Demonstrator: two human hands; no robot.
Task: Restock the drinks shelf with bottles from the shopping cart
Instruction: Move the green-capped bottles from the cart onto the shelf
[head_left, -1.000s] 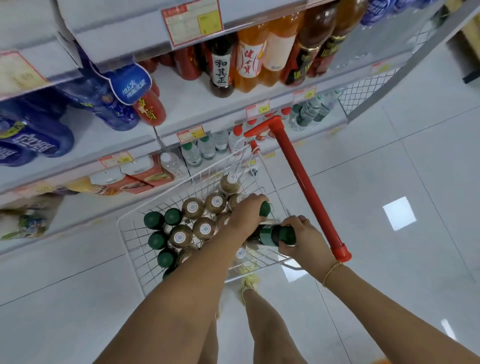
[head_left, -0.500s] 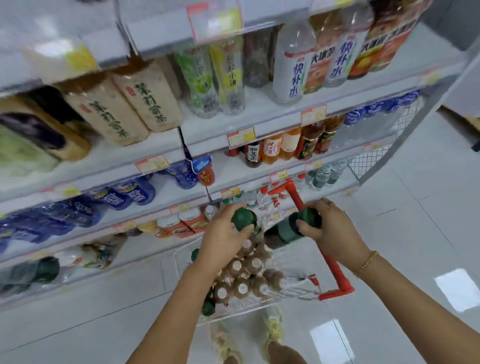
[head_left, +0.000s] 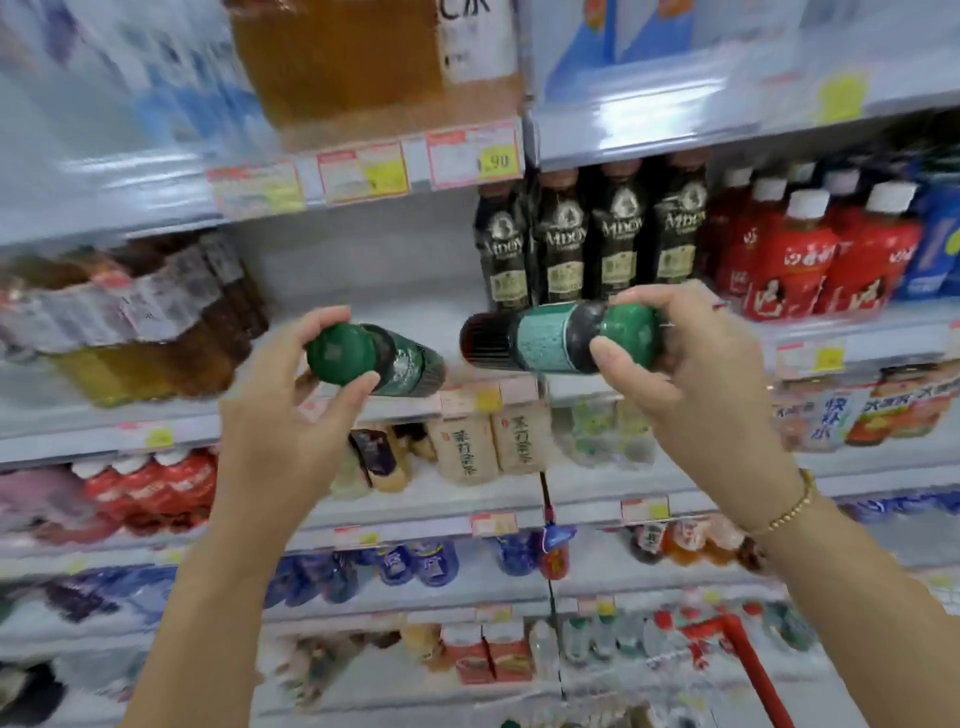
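Before the shelf gap (head_left: 363, 275): left hand (head_left: 291, 415) pinches left bottle (head_left: 379, 358) by cap, base aimed inward. Right hand (head_left: 691, 374) clasps right bottle (head_left: 545, 338), lying sideways, base leftward. Cart handle (head_left: 753, 670) cut off; labels blurred.

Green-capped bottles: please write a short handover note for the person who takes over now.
Left hand: shut on one green-capped bottle, held by the cap end, base toward the shelf.
Right hand: shut on a second bottle, lying sideways, base to the left.
Both are held in front of the bare gap on the shelf, left of the dark-labelled bottles.
Done: two bottles lifted to shelf height.
Left: stand both in the gap. Only the cart's red handle shows, so its contents cannot be told.
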